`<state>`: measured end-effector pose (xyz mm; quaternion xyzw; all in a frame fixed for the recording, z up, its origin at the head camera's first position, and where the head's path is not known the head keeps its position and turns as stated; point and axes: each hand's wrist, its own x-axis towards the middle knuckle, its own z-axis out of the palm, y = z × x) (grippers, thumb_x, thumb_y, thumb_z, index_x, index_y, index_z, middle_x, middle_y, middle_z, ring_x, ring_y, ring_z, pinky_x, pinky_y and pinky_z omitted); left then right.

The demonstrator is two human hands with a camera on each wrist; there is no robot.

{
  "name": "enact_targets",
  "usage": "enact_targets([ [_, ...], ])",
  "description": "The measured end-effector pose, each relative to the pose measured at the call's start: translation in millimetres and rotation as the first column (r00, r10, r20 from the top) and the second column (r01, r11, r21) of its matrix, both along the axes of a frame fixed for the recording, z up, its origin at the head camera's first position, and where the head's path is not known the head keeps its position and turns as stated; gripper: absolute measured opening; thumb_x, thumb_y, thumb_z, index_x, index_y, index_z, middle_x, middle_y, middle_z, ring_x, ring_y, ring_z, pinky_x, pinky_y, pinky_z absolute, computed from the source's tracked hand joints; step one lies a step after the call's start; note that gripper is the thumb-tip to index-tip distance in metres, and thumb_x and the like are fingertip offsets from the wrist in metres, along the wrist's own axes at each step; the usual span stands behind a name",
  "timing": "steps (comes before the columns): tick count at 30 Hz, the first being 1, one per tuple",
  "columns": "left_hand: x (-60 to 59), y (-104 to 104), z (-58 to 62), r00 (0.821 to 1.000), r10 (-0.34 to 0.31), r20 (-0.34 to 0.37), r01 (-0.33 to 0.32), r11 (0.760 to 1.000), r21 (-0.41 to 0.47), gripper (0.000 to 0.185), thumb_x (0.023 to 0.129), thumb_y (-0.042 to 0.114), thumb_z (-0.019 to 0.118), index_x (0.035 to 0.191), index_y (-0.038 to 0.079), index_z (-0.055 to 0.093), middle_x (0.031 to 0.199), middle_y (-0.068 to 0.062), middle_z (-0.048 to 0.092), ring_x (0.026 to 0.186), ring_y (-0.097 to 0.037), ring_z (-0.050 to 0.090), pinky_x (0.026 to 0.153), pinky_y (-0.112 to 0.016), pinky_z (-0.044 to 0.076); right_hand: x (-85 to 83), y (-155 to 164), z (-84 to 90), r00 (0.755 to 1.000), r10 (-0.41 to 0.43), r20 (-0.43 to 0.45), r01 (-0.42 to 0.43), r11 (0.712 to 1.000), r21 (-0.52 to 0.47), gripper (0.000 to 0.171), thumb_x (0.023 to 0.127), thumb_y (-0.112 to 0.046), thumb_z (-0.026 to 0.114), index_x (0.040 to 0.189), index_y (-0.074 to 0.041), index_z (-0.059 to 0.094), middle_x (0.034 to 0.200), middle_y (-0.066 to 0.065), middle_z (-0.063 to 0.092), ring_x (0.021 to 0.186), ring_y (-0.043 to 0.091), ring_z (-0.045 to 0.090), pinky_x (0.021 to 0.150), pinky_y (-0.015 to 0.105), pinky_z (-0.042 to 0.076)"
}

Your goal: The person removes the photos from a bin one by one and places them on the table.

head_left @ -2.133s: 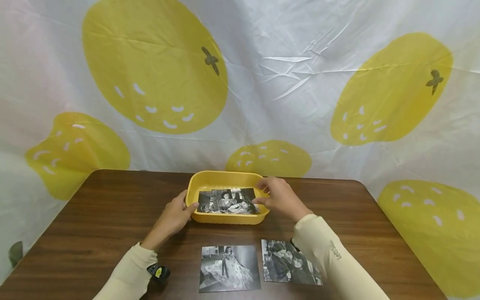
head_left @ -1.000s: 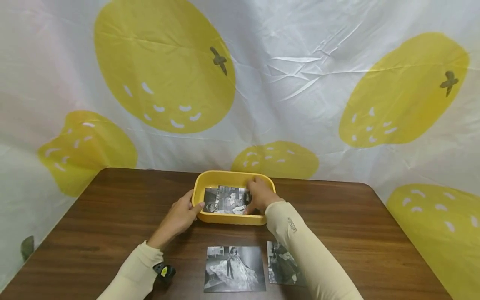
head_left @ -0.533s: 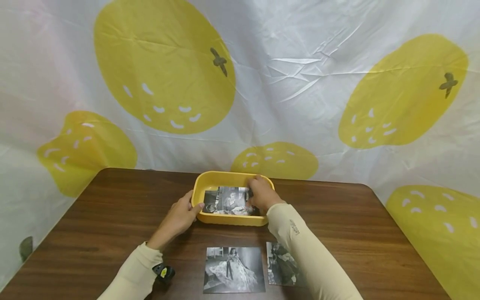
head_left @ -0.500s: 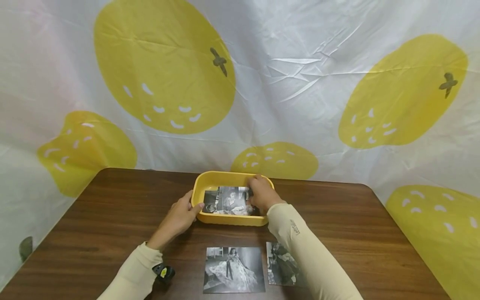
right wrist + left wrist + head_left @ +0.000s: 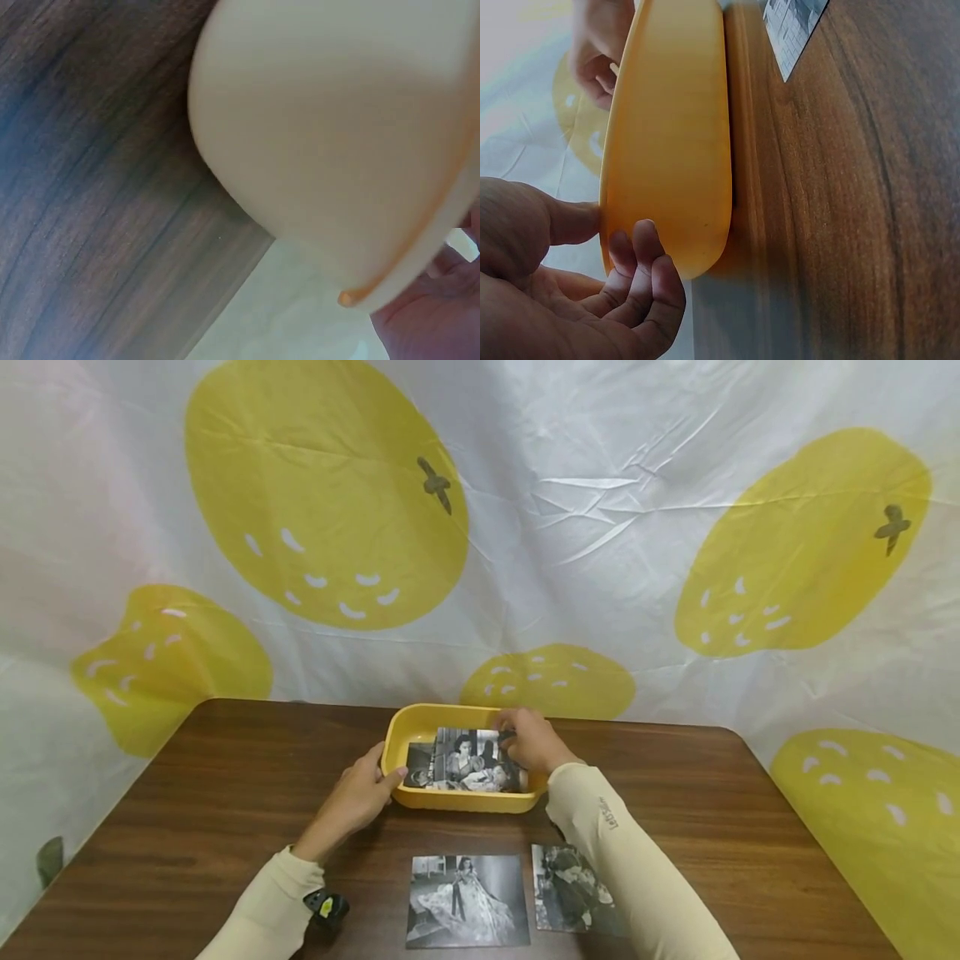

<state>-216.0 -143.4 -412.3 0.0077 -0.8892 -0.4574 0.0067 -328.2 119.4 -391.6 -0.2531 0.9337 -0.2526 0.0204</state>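
A yellow plastic tray (image 5: 465, 801) stands at the back of the table, with black-and-white photos inside. My left hand (image 5: 360, 792) grips its left end; the left wrist view shows the thumb on the rim and curled fingers against the outer wall. Reaching over the right end, my right hand (image 5: 536, 739) pinches the upper right edge of a photo (image 5: 468, 764) of people. That photo overlaps another photo (image 5: 420, 764) at the left inside the tray. In the right wrist view the tray's wall (image 5: 322, 135) hides most of the right hand (image 5: 442, 319).
Nearer on the wooden table (image 5: 712, 827) lie a photo of a figure in a wide gown (image 5: 468, 902) and a second photo (image 5: 566, 893), partly covered by the right sleeve (image 5: 637, 860). Behind the table hangs a white cloth (image 5: 525, 568) with yellow fruit prints.
Since half a second ago my right hand has risen slightly and shifted right; the upper photo's right part has come up with it. Earlier that hand went down into the tray. My left hand stays on the tray.
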Motion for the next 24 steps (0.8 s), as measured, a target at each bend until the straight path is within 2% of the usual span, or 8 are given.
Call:
enact_targets([
  [3,0.0,0,-0.1,1.000,-0.003,-0.004,0.003,1.000,0.000,0.056,0.102,0.019,0.060,0.150,-0.004,0.039,0.074,-0.009,0.057,0.061,-0.018,0.052,0.054,-0.031,0.039,-0.3,4,2.0,0.999,0.022,0.028,-0.021,0.998,-0.061,0.033,0.081,0.018,0.059,0.105,-0.001,0.071,0.106,0.015,0.070,0.101,0.031,0.066,0.085,0.043,0.055],
  [7,0.7,1,0.5,1.000,-0.004,-0.011,0.004,1.000,-0.002,0.056,0.102,0.018,0.060,0.150,-0.003,0.039,0.073,-0.008,0.057,0.060,-0.018,0.052,0.054,-0.031,0.039,0.5,8,7.6,0.997,0.042,0.057,-0.034,0.989,-0.142,0.025,0.087,0.013,0.062,0.108,0.004,0.071,0.103,0.014,0.069,0.098,0.030,0.064,0.087,0.042,0.053],
  [11,1.8,1,-0.4,1.000,-0.003,-0.009,0.003,1.000,-0.001,0.057,0.102,0.018,0.060,0.151,-0.003,0.038,0.073,-0.008,0.058,0.060,-0.017,0.052,0.054,-0.030,0.039,3.6,16,16.4,0.994,0.026,0.109,-0.002,0.977,-0.214,0.022,0.093,0.008,0.063,0.114,0.003,0.071,0.104,0.015,0.064,0.094,0.027,0.057,0.077,0.038,0.050],
  [15,2.1,2,-1.3,1.000,-0.010,-0.009,0.010,1.000,-0.002,0.057,0.103,0.018,0.060,0.151,-0.004,0.038,0.073,-0.009,0.058,0.060,-0.018,0.053,0.054,-0.031,0.039,7.2,29,29.0,0.990,0.009,0.144,0.032,0.959,-0.280,0.022,0.095,0.007,0.061,0.115,0.003,0.069,0.105,0.017,0.060,0.089,0.026,0.055,0.069,0.032,0.048],
  [24,0.5,0,0.1,1.000,-0.013,-0.011,0.012,1.000,-0.008,0.059,0.103,0.018,0.059,0.152,-0.004,0.036,0.072,-0.008,0.057,0.060,-0.018,0.052,0.054,-0.031,0.040,19.0,71,53.6,0.996,0.008,0.087,0.024,0.932,-0.361,0.021,0.090,0.012,0.065,0.111,0.009,0.069,0.100,0.019,0.064,0.087,0.023,0.060,0.073,0.026,0.051],
])
